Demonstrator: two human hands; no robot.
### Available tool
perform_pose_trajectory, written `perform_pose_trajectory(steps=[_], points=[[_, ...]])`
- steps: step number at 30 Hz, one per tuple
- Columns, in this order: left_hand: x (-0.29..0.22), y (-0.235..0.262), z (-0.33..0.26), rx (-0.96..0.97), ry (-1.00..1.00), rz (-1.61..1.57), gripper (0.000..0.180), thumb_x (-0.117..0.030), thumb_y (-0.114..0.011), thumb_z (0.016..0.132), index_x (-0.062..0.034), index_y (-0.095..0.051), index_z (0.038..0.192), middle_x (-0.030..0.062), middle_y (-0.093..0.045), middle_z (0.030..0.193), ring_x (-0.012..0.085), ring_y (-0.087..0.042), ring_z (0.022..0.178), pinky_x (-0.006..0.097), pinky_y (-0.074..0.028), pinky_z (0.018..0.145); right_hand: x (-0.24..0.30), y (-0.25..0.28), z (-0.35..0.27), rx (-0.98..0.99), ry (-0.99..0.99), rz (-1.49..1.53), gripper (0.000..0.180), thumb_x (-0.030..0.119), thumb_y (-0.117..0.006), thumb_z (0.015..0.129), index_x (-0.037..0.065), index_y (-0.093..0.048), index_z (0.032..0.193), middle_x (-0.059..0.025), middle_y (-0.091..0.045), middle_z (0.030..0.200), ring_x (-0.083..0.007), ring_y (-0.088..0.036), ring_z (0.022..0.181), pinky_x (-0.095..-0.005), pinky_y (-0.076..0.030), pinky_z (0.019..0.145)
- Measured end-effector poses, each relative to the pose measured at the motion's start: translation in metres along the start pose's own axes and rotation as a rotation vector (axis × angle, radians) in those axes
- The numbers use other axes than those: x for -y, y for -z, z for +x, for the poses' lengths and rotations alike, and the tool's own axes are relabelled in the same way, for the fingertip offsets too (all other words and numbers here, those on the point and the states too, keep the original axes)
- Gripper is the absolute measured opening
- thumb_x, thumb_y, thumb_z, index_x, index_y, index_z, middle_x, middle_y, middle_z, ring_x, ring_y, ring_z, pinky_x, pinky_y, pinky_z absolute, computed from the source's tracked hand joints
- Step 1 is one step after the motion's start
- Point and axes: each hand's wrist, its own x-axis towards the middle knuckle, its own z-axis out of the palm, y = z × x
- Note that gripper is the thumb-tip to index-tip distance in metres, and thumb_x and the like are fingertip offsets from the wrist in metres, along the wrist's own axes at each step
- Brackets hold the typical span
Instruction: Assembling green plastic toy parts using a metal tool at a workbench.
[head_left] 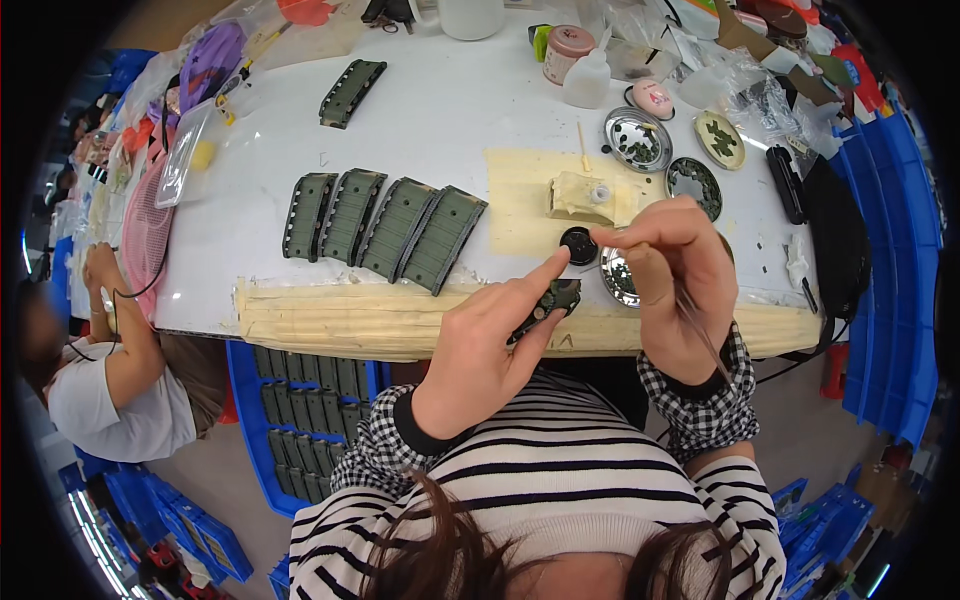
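The left hand [478, 340] has its grip closed around one dark camouflage piece [552, 303], held over the padded cream strip [340, 318] along the front edge of the counter [235, 235]. To its right, the right hand [685, 280] has thumb and index finger drawn together and its grip closed on one slim metal tool [694, 325]; the tool's tip cannot be made out. Just beyond the left index fingertip sits one small black cup [578, 246]. Four green ribbed panels [398, 228] stand side by side in the counter's left half, near the front edge, and a fifth panel [352, 93] lies toward the far edge. On a yellow sheet [508, 222] rests one cream wrapped block [580, 198]. Toward the right edge are four round dishes [656, 156], one partly hidden behind the right hand; the other three contain small green pieces [635, 140]. One squeeze bottle [587, 82] and one pink jar [570, 52] stand near the far edge.
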Motion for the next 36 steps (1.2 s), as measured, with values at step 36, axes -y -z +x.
perform_pose_trajectory(steps=[36], points=[[0.025,-0.005,-0.015,0.018,0.210,-0.731,0.047,-0.013,-0.060,0.097,0.0052,-0.044,0.137,0.0162,-0.067,0.111,0.0203,-0.065,0.104,0.032,-0.051,0.093,-0.039,0.003,0.015,-0.056,0.011,-0.518,0.009,0.005,-0.068,0.087,0.003,-0.064,0.095,-0.0096,-0.058,0.087,-0.0264,-0.061,0.066,-0.0333,-0.048,0.056]])
